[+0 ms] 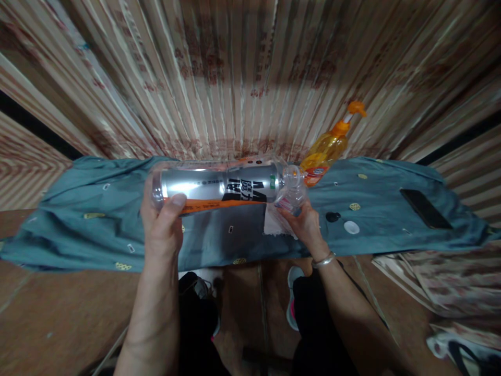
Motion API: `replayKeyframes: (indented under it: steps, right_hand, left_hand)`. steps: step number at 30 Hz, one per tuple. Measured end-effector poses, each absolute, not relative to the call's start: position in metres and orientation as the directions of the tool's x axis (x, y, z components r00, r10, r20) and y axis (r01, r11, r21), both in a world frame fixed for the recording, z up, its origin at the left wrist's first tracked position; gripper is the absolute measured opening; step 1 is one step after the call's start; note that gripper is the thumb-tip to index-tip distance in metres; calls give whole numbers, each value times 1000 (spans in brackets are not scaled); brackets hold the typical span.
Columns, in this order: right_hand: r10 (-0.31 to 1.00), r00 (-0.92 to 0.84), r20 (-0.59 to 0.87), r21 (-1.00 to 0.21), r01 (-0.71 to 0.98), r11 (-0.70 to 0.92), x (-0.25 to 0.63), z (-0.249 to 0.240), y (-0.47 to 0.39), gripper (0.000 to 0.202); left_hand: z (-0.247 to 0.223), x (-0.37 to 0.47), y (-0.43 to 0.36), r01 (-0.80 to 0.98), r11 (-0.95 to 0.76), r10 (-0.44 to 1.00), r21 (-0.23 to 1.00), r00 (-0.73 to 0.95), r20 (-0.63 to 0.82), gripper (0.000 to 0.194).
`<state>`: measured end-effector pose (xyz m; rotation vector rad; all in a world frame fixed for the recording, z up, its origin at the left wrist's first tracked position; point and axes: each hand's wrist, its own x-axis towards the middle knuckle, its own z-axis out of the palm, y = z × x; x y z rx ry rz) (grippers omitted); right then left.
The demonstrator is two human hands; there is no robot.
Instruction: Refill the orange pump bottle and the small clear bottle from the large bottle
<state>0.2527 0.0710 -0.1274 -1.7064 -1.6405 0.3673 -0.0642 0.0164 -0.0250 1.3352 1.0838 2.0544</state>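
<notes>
A large clear plastic bottle [207, 185] with a silver and orange label lies sideways between my hands, above the cloth. My left hand [162, 222] grips its base end, thumb across the label. At the other end my right hand [303, 216] is closed around the clear shoulder, just below the neck; its fingertips are partly hidden. Under that hand lies a pale sheet or cloth [274, 222] with a ragged edge. Just beyond the neck stands an orange pump bottle [323, 151] of yellow-orange liquid.
A teal patterned cloth [219, 245] covers the narrow table. To the right lie a black round item [332, 216], a small white round item [351, 227] and a black phone [426, 208]. Behind rises a striped curtain-like wall [235, 104]. Bags or fabric sit at lower right.
</notes>
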Motion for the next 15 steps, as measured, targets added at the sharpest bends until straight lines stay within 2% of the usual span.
replayKeyframes:
  steps: [6,12,15]
  right_hand:
    - [945,154,288,-670,737,84,253,-130,72,73]
    - [940,152,306,-660,745,95,253,-131,72,69]
    - [947,161,278,-654,753,64,253,-131,72,69]
  left_hand:
    - [-27,-67,17,77,-596,724,800,-380,576,51]
    - [-26,-63,16,21,-591,718,806,-441,538,56]
    - [-28,-65,17,113,-605,699,788,-399,594,53]
